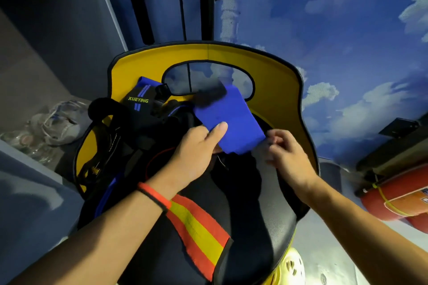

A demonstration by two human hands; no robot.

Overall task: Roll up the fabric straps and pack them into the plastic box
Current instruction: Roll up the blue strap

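Over the chair (278, 81), left hand (196, 152) pinches an unrolled blue strap (229, 118); right hand (287, 152), three o'clock, loose and empty; nothing packed yet.

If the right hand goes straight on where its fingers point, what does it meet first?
Probably the lower corner of the blue strap, which the left hand holds; the right hand is blurred, so depth is unclear.

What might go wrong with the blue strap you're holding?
The left hand pinches the blue strap at one end only, so it may flop loose before rolling. The red and yellow strap lies on the chair seat right under the left forearm; a move might drag it off.
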